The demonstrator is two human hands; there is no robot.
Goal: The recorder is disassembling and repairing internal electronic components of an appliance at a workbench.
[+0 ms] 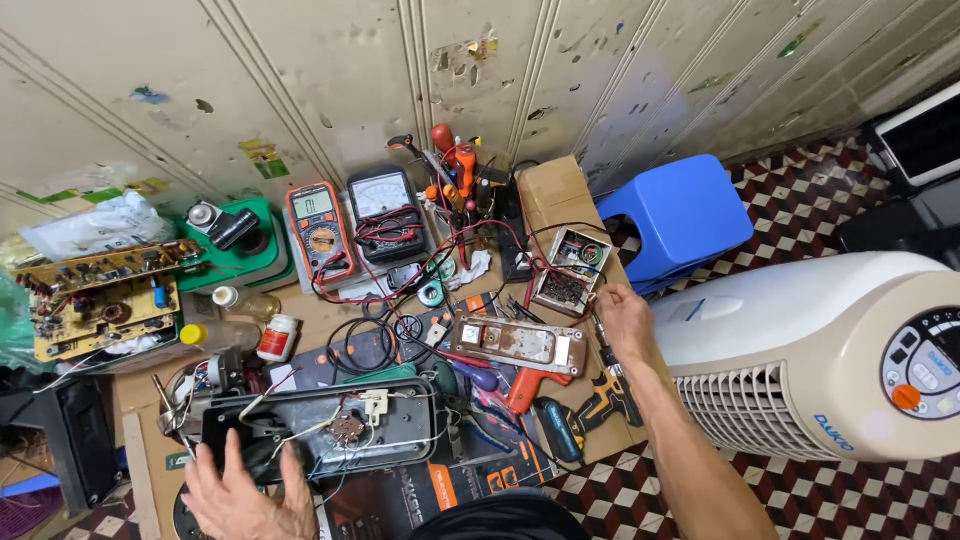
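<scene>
My left hand [245,495] rests at the bottom left, fingers spread over the near edge of a black opened appliance housing [320,425] with wires and a small switch inside. My right hand [625,320] reaches across the low table, fingers closed around a thin dark tool handle [603,340] next to a small open box with a circuit board [568,275]. A brown metal plate [520,345] lies between the two hands. An orange and black cordless drill [590,405] lies near my right forearm.
An orange multimeter [320,230] and a grey analogue meter [385,210] stand at the back, with screwdrivers [455,165] beside them. A loose circuit board [100,295] lies at left. A blue plastic stool [680,215] and a white tower fan [800,355] sit at right on the tiled floor.
</scene>
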